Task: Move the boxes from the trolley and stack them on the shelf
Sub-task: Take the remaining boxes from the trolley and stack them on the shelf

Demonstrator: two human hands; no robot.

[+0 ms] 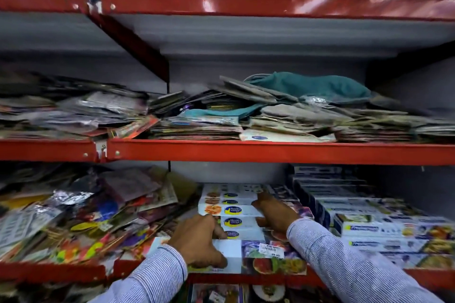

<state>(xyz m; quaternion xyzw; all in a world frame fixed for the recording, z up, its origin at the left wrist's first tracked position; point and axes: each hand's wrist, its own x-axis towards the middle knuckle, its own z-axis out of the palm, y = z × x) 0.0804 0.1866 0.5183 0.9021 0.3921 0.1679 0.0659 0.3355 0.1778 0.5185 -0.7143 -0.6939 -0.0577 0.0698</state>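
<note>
Lower shelf (246, 278), centre bay: boxes (236, 210) stacked flat, reaching out to the red front lip. Left hand (197, 241) grips the stack's left front corner; right hand (274, 214) lies flat against its right side. Loose packets (86, 216) crowd the left, further cartons (369, 216) the right; open room remains above the stack.

my left hand (197, 241) reaches forward, fingers curled, palm down. my right hand (273, 214) stretches further ahead, fingers spread.
</note>
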